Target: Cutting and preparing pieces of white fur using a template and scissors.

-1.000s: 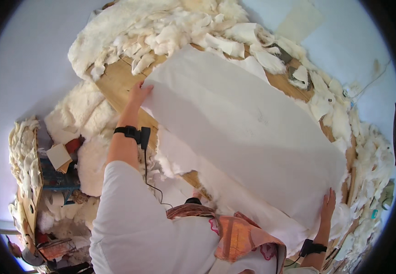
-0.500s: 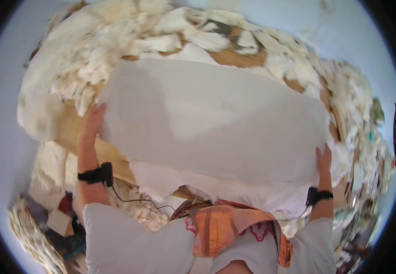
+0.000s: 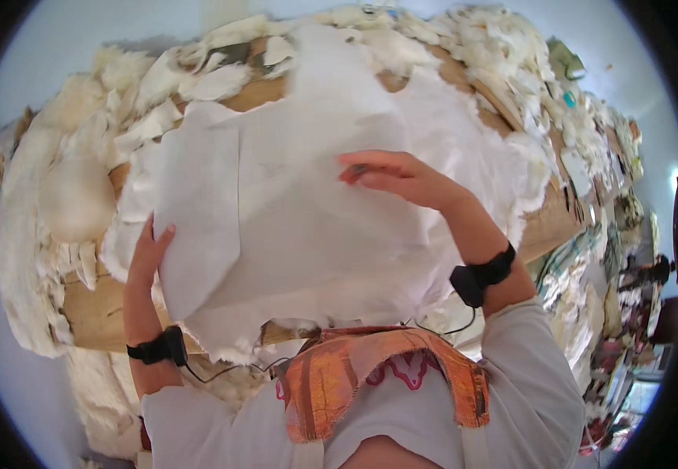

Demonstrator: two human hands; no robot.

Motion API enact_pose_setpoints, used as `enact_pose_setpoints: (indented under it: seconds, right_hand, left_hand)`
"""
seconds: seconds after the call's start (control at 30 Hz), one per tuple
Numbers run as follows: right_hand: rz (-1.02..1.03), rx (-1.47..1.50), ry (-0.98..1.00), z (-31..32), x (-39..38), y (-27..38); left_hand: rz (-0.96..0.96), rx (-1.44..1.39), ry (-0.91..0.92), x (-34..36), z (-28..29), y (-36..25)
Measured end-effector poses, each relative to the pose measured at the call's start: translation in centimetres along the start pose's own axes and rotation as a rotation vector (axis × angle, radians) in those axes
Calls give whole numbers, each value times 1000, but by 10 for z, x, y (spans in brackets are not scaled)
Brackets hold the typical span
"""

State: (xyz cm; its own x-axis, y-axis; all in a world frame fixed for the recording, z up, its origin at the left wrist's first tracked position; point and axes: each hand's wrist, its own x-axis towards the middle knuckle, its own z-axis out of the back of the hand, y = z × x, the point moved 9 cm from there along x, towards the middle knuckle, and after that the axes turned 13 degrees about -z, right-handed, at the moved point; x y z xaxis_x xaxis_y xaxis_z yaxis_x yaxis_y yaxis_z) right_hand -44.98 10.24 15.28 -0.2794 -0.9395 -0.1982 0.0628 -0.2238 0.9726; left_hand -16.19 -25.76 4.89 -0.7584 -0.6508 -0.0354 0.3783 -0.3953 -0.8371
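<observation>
A: Item one, the white sheet (image 3: pixel 292 234). We log it lying over the middle of the wooden worktop (image 3: pixel 97 313), folded partly back on itself, its near edge ragged and hanging just above the orange cloth (image 3: pixel 386 375) at our chest.

B: Item two, the hands. Our left hand (image 3: pixel 148 254) sits at the sheet's left edge, fingers straight and pressed against it, thumb seemingly tucked behind; we judge that a light pinch on the edge, not a closed fist. Our right hand (image 3: pixel 401 176) rests on top of the sheet, right of its middle, fingers extended and close together, flat rather than gripping.

A: Progress, as a judgement: the sheet is gathered onto the worktop and one fold seems made. The surface is creased and the edges do not line up, so smoothing and further folding appear left to do.

B: Item three, the cream fluffy scraps (image 3: pixel 81 187). We note them heaped left of the sheet and beyond it.

A: Gaps in the record: the sheet hides most of the worktop beneath. Right of the sheet, the clutter (image 3: pixel 604 258) bends toward the rim and we cannot sort it. Our left thumb's grip is not clearly shown.
</observation>
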Motion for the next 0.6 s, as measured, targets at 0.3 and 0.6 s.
enact_pose_setpoints:
  seconds: [0.3,0.6]
  right_hand:
    - [-122,-189,-625,113,-98,-97]
    - [-323,-742,-1024,142,-229,-148]
  left_hand:
    - [84,-497,-216,76,120,13]
    - [-529,-249,-1147,-55,393,13]
